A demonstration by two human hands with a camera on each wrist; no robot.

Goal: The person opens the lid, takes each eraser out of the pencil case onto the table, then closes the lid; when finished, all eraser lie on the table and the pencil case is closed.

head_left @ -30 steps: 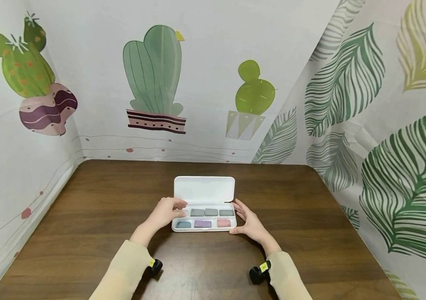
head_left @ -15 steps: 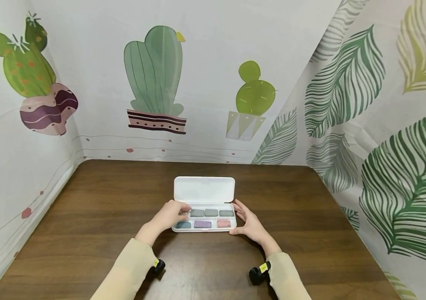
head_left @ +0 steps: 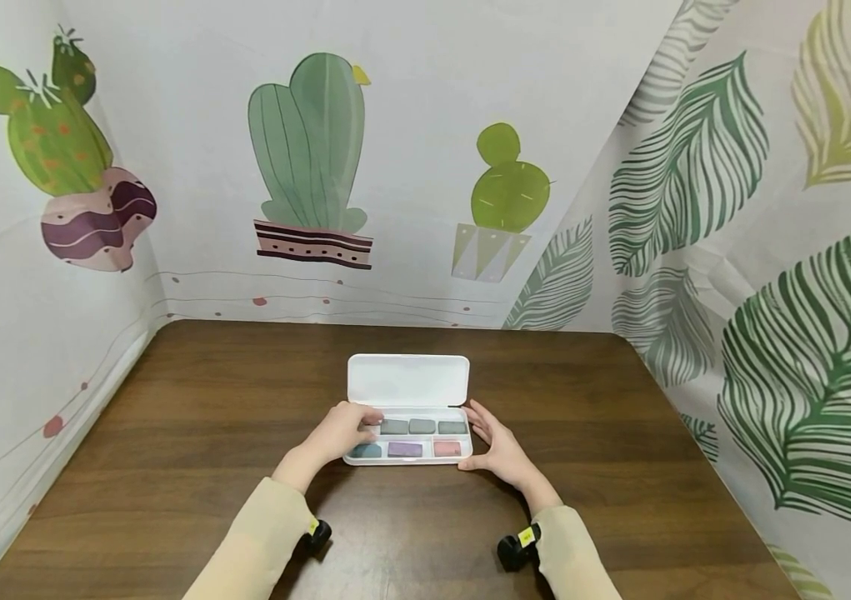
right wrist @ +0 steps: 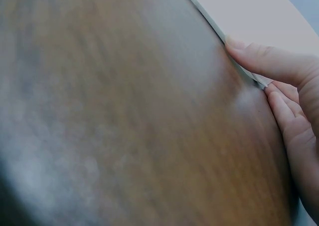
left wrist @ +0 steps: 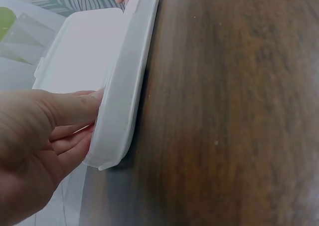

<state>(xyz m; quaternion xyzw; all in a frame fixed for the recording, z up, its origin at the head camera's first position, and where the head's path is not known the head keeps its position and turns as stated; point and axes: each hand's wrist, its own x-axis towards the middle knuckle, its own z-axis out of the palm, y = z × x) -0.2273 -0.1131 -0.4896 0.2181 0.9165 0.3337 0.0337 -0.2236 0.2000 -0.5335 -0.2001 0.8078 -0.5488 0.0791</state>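
Note:
A white hinged case (head_left: 428, 457) lies on the table with its lid (head_left: 408, 380) raised. Blocks sit in its compartments: several grey ones, such as a grey block (head_left: 422, 427), in the back row. Along the front row are a blue block (head_left: 367, 451), a purple block (head_left: 405, 450) and a pink block (head_left: 447, 448). My left hand (head_left: 341, 429) reaches over the case's left end into the back-left compartment. Its fingertips are hidden behind the wall in the left wrist view, so what they hold cannot be told. My right hand (head_left: 502, 446) holds the right end, thumb at the front corner.
The brown wooden table (head_left: 192, 467) extends around the case on all sides. Behind it hangs a white cloth (head_left: 410, 167) printed with cacti and leaves. Each wrist wears a small black camera, such as the right wrist camera (head_left: 517, 550).
My left hand has moved slightly right and lowered into the back-left of the case, then stayed there. The right hand and the case have kept their places.

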